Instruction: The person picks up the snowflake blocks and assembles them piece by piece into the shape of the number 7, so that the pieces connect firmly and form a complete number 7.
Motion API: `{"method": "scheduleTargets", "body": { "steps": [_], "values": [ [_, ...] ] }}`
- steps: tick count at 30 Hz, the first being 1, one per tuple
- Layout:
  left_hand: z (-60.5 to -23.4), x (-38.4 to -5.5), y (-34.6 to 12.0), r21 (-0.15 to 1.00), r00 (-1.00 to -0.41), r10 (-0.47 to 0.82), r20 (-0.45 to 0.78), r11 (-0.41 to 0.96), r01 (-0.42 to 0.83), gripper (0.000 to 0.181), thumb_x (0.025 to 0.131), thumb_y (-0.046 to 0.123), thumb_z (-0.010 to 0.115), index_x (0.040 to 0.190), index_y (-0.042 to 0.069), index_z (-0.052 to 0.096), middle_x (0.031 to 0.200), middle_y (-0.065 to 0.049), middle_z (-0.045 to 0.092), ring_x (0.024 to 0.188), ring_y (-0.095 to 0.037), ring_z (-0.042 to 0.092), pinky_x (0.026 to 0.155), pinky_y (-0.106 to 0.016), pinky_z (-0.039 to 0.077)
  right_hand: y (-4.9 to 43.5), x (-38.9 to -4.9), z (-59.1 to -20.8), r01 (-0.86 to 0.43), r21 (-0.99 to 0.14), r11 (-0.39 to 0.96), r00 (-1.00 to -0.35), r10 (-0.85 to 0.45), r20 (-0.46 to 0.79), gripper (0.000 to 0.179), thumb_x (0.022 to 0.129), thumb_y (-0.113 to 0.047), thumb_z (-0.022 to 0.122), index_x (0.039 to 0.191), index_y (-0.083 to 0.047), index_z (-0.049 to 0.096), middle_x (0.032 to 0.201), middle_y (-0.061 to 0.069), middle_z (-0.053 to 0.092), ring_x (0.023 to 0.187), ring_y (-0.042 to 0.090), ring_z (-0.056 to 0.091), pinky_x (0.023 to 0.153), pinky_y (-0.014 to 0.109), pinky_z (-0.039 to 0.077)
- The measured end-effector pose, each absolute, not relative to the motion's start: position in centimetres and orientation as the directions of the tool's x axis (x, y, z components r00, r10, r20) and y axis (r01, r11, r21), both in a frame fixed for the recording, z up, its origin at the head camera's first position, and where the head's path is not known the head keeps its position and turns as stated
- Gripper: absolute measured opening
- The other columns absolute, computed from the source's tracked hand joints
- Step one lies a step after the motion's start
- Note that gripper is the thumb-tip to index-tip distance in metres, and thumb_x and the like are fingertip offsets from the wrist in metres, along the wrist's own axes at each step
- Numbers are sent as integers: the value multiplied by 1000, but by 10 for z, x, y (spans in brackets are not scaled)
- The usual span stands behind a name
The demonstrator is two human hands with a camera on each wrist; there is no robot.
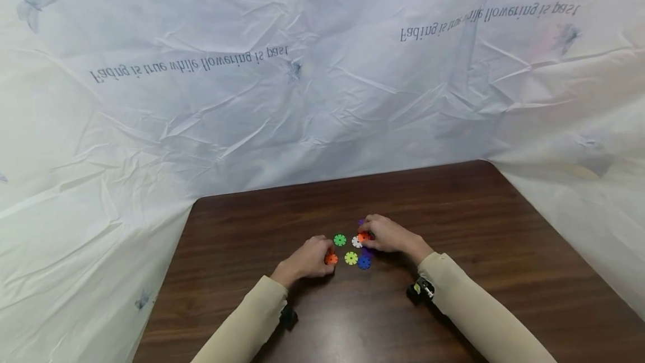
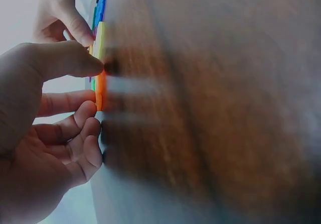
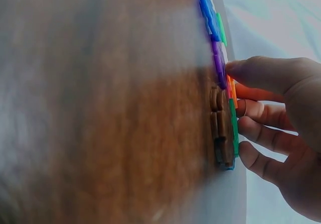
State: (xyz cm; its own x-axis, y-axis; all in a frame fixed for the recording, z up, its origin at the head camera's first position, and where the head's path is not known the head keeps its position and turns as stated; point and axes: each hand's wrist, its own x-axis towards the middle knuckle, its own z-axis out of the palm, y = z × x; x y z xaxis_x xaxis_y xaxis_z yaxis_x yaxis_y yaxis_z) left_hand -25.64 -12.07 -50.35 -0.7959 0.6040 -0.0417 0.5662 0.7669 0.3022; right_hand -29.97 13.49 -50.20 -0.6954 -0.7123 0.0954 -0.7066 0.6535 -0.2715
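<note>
My left hand [image 1: 311, 257] pinches an orange notched plastic disc [image 1: 331, 259] between thumb and finger, low over the table. To its right lie a yellow notched disc [image 1: 351, 258] and a green one [image 1: 340, 240]. My right hand [image 1: 387, 233] holds a second orange notched disc [image 1: 364, 237] by its edges, partly over a white disc [image 1: 355, 242]. Beside that hand are a blue disc [image 1: 364, 262] and a purple disc [image 1: 368, 252]. In the right wrist view, brown discs [image 3: 218, 126] and another green disc [image 3: 234, 131] lie under the right fingers; the head view hides them.
The discs are clustered on a dark wood-grain table [image 1: 242, 228]. A pale printed sheet [image 1: 322, 99] hangs behind the table and along both sides. A small dark device [image 1: 288, 316] sits at the left wrist, another [image 1: 420, 290] at the right.
</note>
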Motion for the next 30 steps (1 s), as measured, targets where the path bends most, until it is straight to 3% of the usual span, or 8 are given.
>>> {"method": "scheduleTargets", "body": {
  "steps": [6,14,25,30],
  "values": [
    [-503,-256,-116,226,-799,598,-63,788,572,30,78,33,74,93,13,57,85,3,47,74,-11,44,65,-25,40,137,-301,-502,-705,-282,650,-697,-708,110,28,90,-26,70,112,-8,71,108,4,63,94,17,60,79,35,52],
    [-503,-258,-116,234,-808,585,-63,796,558,32,80,35,73,95,14,55,90,2,45,78,-14,42,65,-26,39,141,-303,-497,-702,-345,623,-698,-700,155,30,91,-26,69,114,-7,70,105,3,63,89,15,61,73,31,52],
    [-490,-261,-117,387,-806,583,97,724,570,34,84,24,69,112,8,59,95,1,53,75,-10,49,67,-23,45,141,-300,-482,-662,-400,633,-734,-657,174,29,90,-21,71,113,-4,70,101,4,62,85,17,61,69,28,51],
    [-487,-264,-117,413,-816,543,199,708,572,32,83,22,69,111,10,61,99,1,55,76,-10,49,67,-23,46,139,-298,-473,-655,-401,640,-744,-639,196,27,90,-21,70,113,-5,70,102,5,60,80,15,60,65,23,49]
  ]
}}
